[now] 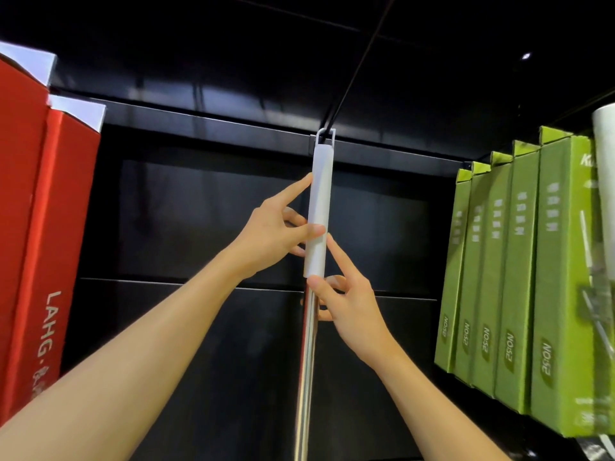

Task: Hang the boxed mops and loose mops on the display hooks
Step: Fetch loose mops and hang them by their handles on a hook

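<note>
Hands raised | left hand (pixel 271 232) pinches white grip (pixel 318 211) | right hand (pixel 346 301) pinches steel pole (pixel 307 361)

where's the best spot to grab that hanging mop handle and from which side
Take the mop handle low on its white grip sleeve, or on the steel tube just under it, coming from the front with fingers wrapping round the sides. It hangs nearly upright from the hook, so a side wrap probably steadies it. The left hand and right hand already hold it there.
</note>
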`<action>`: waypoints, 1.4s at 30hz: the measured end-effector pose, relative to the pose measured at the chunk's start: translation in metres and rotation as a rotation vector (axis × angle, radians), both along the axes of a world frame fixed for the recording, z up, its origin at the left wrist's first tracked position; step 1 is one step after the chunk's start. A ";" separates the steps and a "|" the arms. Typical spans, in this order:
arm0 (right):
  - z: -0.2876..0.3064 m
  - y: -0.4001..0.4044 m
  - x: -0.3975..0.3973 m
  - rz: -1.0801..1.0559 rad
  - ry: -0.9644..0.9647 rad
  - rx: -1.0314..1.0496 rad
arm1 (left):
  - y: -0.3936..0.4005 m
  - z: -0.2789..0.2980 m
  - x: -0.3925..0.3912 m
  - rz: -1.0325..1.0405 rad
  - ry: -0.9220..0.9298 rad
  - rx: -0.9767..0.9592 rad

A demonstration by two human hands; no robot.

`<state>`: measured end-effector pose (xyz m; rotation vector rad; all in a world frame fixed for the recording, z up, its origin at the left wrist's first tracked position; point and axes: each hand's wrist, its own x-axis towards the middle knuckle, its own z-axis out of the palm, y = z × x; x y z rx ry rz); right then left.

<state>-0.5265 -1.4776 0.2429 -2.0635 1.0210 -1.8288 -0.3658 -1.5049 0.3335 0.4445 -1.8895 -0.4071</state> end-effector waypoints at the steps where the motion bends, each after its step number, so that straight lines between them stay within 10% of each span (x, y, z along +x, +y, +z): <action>1: 0.000 -0.003 -0.001 -0.005 -0.002 0.003 | -0.003 0.000 -0.001 0.007 -0.005 -0.003; 22: -0.003 0.001 -0.004 -0.072 0.044 0.067 | 0.004 -0.010 -0.004 0.172 -0.056 -0.007; 32: -0.047 0.061 -0.015 -0.228 0.186 0.292 | 0.054 -0.092 0.024 0.857 -0.688 -0.119; 42: -0.160 0.150 -0.023 -0.386 0.706 0.561 | 0.139 -0.258 0.058 0.871 -1.160 0.193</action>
